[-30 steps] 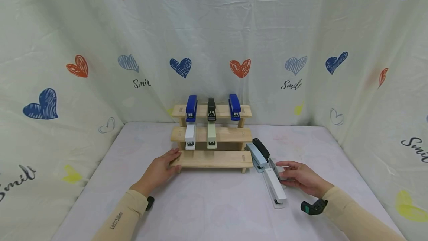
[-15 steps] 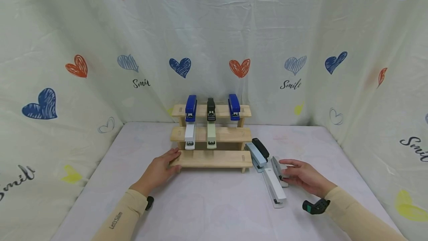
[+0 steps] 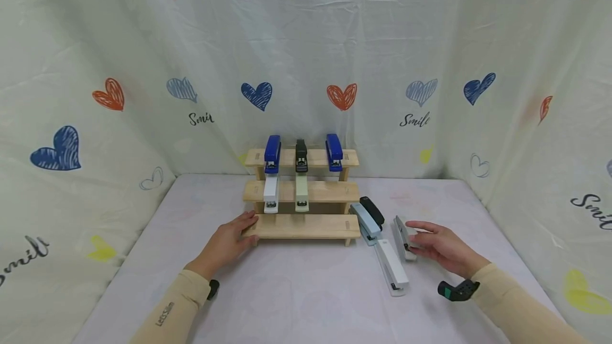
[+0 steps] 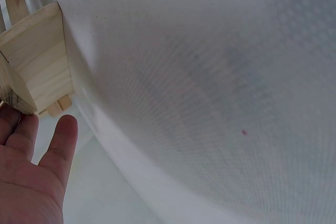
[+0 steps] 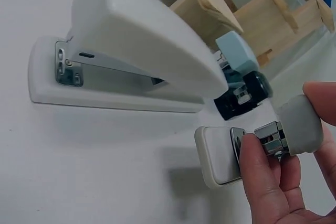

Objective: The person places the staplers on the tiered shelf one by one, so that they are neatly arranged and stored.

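Note:
Between the thumb and fingers of my right hand point(image 3: 444, 248) is a light grey stapler point(image 3: 403, 238). The right wrist view shows its grey head point(image 5: 302, 124) pinched by the hand, with the base below. A white stapler point(image 3: 391, 267) lies just left of it on the table. Further back, a light blue stapler point(image 3: 365, 221) and a black stapler point(image 3: 372, 209) lie side by side. My left hand point(image 3: 224, 246) grips the left end of the lowest shelf on a three-step wooden rack point(image 3: 306, 227), fingertips at its back edge and thumb at its front.
The rack's top step carries two blue staplers point(image 3: 272, 150) point(image 3: 333, 148) with a black stapler point(image 3: 300, 153) between them. On the middle step sit a white stapler point(image 3: 271, 192) and a pale green stapler point(image 3: 302, 191). A heart-printed curtain point(image 3: 306, 41) surrounds the white-covered table point(image 3: 311, 301).
My right hand has drawn the grey stapler to the right, opening a gap between it and the white stapler. My left hand keeps its place on the rack.

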`<state>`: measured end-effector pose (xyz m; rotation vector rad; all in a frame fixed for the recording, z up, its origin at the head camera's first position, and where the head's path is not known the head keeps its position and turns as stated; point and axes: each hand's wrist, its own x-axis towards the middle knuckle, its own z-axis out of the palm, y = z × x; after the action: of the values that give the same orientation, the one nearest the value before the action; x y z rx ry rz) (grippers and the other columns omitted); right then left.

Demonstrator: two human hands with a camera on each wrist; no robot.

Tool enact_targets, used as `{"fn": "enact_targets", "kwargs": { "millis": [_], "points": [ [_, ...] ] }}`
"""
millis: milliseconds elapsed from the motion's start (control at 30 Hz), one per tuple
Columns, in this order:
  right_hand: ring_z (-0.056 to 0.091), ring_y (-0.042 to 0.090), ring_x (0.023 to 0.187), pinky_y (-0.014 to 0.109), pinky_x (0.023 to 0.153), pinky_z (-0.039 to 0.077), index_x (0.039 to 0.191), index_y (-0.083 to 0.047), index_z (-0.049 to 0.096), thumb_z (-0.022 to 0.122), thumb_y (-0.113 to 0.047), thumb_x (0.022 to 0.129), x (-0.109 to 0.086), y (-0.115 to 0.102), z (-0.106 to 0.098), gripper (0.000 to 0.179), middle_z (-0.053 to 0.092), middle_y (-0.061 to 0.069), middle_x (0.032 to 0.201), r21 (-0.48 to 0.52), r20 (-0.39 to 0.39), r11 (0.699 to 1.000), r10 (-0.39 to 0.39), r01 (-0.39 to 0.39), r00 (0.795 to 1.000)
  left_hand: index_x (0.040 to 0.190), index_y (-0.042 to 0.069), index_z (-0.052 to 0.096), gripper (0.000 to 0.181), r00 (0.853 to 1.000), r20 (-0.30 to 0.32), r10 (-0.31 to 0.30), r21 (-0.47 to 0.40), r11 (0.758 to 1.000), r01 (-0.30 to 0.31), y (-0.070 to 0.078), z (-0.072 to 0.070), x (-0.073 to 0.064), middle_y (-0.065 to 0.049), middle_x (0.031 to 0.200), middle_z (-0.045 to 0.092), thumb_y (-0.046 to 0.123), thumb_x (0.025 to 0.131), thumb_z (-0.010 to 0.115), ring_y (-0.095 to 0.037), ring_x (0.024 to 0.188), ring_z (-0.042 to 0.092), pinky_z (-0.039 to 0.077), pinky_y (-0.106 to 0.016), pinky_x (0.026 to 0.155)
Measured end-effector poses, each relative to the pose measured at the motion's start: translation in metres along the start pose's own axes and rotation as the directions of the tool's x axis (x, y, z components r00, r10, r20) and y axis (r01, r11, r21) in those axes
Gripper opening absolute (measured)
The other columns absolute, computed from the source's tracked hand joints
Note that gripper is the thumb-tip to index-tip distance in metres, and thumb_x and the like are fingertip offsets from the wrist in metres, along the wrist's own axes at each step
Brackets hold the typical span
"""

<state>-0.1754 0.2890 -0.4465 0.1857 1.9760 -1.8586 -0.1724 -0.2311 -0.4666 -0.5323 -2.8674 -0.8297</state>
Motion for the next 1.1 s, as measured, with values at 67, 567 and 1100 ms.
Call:
{"fn": "enact_targets", "kwargs": {
  "millis": [67,567,1100],
  "points": [
    [0.041,0.037,0.127,0.043,0.097,0.051,0.149,0.004,0.039,0.063,-0.006,0.097,-0.001,-0.005,-0.002,0.058,0.01,0.028,0.158,-0.001,0.006,1.0,-0.015,0.015,1.0,0.139,-0.004,0.056,0.056,1.0,-0.003,0.005,0.004,1.0,-0.005,-0.001,0.0,0.0,-0.019,0.148,0.047,0.019,0.092,0.075,-0.037,0.137,0.043,0.039,-0.054,0.108],
    [0.046,0.037,0.127,0.042,0.1,0.048,0.151,0.003,0.037,0.059,-0.007,0.1,0.01,-0.061,0.031,0.057,0.02,0.026,0.156,-0.043,0.093,0.99,-0.133,0.137,0.987,0.137,-0.005,0.057,0.054,1.0,-0.015,0.02,0.013,1.0,-0.02,-0.001,0.001,0.0,-0.02,0.146,0.049,0.018,0.091,0.076,-0.039,0.135,0.045,0.04,-0.054,0.106],
    [0.055,0.029,0.119,0.045,0.102,0.047,0.147,0.002,0.044,0.06,-0.003,0.097,0.041,-0.085,0.103,0.053,0.034,0.023,0.149,0.02,0.183,0.989,-0.151,0.15,0.971,0.139,-0.003,0.056,0.056,1.0,0.008,0.003,-0.014,1.0,-0.003,-0.005,0.003,0.0,-0.018,0.149,0.046,0.02,0.092,0.075,-0.037,0.137,0.042,0.039,-0.053,0.108]
  ]
}}
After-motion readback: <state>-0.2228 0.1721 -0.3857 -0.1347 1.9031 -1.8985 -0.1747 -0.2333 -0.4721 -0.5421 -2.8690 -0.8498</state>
